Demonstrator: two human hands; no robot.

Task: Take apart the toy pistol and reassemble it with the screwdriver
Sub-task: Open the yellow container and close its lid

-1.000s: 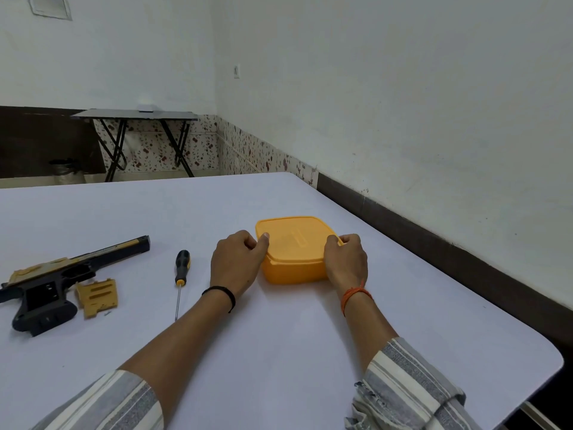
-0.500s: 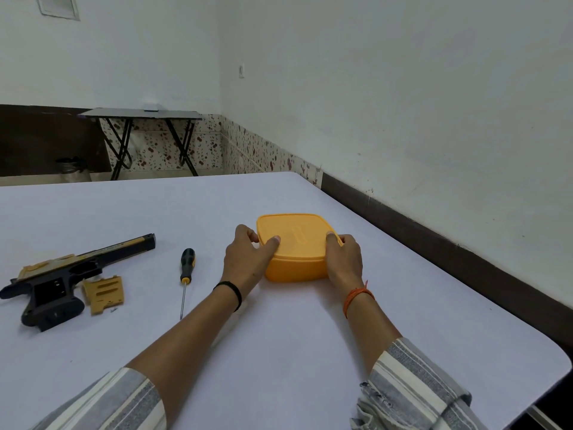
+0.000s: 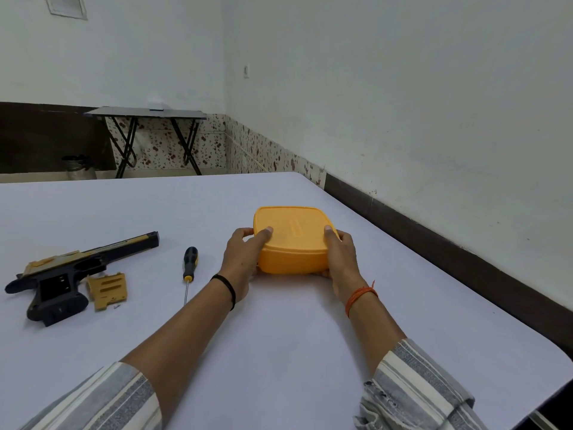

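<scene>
currently my left hand (image 3: 245,259) and right hand (image 3: 339,259) clasp the orange box (image 3: 294,243); prying unevenly could scatter any contents

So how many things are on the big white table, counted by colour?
Orange: 1, the lidded plastic box gripped by left hand and right hand.
Black and tan: 1, the toy pistol.
Tan: 1, the loose grip panel.
Black and yellow: 1, the screwdriver.
Total: 4.
</scene>
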